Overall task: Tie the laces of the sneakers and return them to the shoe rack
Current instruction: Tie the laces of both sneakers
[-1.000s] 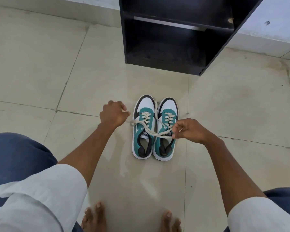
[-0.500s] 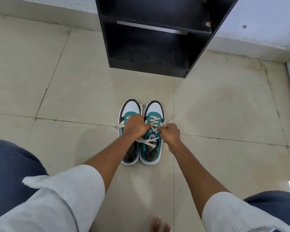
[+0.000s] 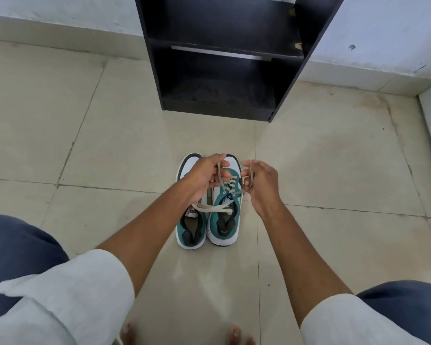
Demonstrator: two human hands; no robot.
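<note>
Two teal, white and black sneakers stand side by side on the tiled floor, toes pointing at the rack. Over the right sneaker [image 3: 223, 227], my left hand [image 3: 205, 176] pinches one end of its cream lace [image 3: 220, 176] and lifts it. Just to the right, my right hand [image 3: 261, 180] grips the other lace end. The left sneaker [image 3: 190, 230] has loose laces lying across its tongue. My hands hide most of both toe caps.
The black shoe rack [image 3: 224, 58] stands against the white wall ahead, with open shelves and nothing visible on them. My knees in blue trousers flank the bottom corners, and my bare toes [image 3: 234, 334] show at the bottom edge.
Both hands have come together from spread apart and risen over the right sneaker's toe end, pulling its lace ends upward. The camera has tipped up, showing more of the rack.
</note>
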